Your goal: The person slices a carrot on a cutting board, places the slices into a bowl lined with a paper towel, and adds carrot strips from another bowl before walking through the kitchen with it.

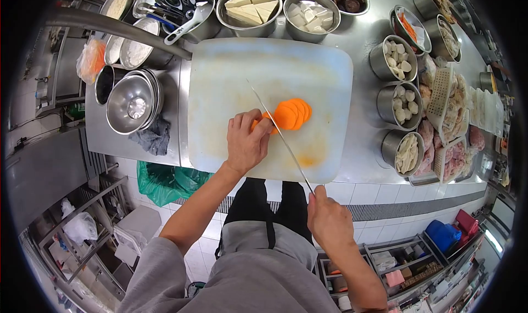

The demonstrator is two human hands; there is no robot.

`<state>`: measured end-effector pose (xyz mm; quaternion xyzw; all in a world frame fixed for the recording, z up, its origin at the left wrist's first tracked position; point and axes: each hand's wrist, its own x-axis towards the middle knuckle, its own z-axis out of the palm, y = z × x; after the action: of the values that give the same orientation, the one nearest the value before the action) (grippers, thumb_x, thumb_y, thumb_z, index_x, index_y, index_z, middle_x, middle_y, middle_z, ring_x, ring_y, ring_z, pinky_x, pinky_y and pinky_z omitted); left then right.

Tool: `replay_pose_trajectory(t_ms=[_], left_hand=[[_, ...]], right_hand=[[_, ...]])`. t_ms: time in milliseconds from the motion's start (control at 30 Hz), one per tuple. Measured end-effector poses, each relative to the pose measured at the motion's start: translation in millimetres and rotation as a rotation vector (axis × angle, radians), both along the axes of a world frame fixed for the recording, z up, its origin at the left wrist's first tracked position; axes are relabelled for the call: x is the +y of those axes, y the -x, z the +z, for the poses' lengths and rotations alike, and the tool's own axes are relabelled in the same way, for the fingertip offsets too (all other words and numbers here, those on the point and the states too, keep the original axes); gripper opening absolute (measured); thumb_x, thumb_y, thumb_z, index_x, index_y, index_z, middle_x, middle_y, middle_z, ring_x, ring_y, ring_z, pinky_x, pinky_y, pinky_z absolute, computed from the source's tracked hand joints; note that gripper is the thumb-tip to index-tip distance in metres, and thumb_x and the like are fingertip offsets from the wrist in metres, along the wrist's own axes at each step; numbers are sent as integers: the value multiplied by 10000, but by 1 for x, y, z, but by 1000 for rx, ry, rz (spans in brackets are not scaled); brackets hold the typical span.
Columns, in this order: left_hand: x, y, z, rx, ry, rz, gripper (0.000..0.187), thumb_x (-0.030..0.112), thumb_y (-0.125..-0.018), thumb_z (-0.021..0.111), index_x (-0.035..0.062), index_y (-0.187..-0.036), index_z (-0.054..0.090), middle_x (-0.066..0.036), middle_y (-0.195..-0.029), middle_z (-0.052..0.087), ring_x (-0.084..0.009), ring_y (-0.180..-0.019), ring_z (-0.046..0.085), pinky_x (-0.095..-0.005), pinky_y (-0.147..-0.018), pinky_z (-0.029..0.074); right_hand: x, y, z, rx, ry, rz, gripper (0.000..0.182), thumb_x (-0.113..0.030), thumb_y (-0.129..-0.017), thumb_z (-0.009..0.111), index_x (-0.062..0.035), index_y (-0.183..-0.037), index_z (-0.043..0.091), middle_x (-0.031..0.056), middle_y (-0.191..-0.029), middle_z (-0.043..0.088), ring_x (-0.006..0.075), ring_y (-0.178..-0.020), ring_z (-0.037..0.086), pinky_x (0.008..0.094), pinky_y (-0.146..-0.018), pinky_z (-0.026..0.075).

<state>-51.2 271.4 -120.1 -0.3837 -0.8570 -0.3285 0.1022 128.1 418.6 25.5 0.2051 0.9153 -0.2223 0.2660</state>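
Note:
A white cutting board (220,82) lies in front of me on the steel counter. My left hand (247,139) is closed on a carrot (254,124), its fingers curled over the top and hiding most of it. Just right of those fingertips, the thin blade of a knife (294,154) stands edge-down against the carrot. My right hand (330,217) is wrapped around the knife's handle near the board's front edge. Several round orange carrot slices (291,114) lean in an overlapping row on the blade's right side.
Nested steel bowls (129,104) and a grey cloth (154,137) sit at left, above a green bag (165,181). Behind the board are tubs of tofu wedges (252,7) and white chunks (311,17). More steel tubs (400,150) line the right, beside bagged food in baskets (443,93).

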Motion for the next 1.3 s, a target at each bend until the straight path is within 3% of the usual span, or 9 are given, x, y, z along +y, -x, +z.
replay_pose_trajectory(t_ms=[167,267,367,533,700,800,1000,1133,1300], left_hand=[[1,2,-1,-7,0,8,351,23,-765,717,162,-1061,590,-66,-1099,573,-281,-941,543,-410,-774,398],[1,0,1,5,5,-6,351,27,-767,718,158,-1066,588,-68,-1103,574,-288,-940,543,-415,-774,400],[1,1,4,34,-24,-1,352,-40,-769,676,116,-1067,571,-96,-1067,582,-303,-879,549,-413,-767,415],[-1,2,5,6,-41,-33,362,-70,-770,656,109,-1072,567,-98,-1062,584,-303,-889,545,-416,-784,414],[-1,1,3,9,-24,-22,378,-53,-756,686,128,-1068,574,-77,-1074,577,-293,-921,540,-412,-788,407],[-2,1,2,4,-14,-13,379,-25,-749,716,150,-1057,584,-56,-1088,569,-283,-951,537,-409,-791,400],[0,2,3,24,-31,-24,383,-82,-751,656,113,-1067,561,-98,-1053,581,-301,-899,540,-409,-786,416],[-2,1,-1,3,-11,-10,352,-7,-767,702,155,-1055,580,-62,-1089,569,-289,-959,541,-416,-796,405],[0,3,-2,9,-24,1,342,4,-775,702,158,-1054,579,-63,-1095,568,-292,-972,540,-417,-797,406]], right_hand=[[-5,13,-18,19,6,-24,192,-221,-1031,529,-42,-980,480,203,-646,654,422,-584,665,513,-548,536],[-10,21,-60,57,-16,-42,190,-225,-1033,524,-42,-993,488,209,-650,655,434,-602,663,529,-568,533],[-3,29,-81,133,42,-75,193,-236,-1037,522,-47,-1013,495,205,-659,659,431,-617,665,542,-576,526],[17,26,-61,195,192,-101,215,-262,-1035,523,-60,-965,506,205,-668,665,422,-610,669,539,-584,537],[-1,-1,-19,196,-71,12,224,-262,-1030,548,-64,-938,500,150,-622,623,369,-517,653,457,-475,532],[-2,-13,-10,155,-101,29,229,-260,-1027,557,-63,-925,501,131,-617,611,351,-493,647,438,-445,524],[2,-16,-1,84,-34,-57,198,-230,-1017,577,-66,-928,511,134,-624,638,363,-534,653,469,-511,529],[-1,-20,-29,75,-43,0,212,-254,-1027,553,-62,-953,506,151,-622,628,358,-506,651,447,-461,530],[1,3,-83,161,23,-57,211,-255,-1036,528,-56,-975,497,187,-662,654,418,-596,664,509,-540,531]])
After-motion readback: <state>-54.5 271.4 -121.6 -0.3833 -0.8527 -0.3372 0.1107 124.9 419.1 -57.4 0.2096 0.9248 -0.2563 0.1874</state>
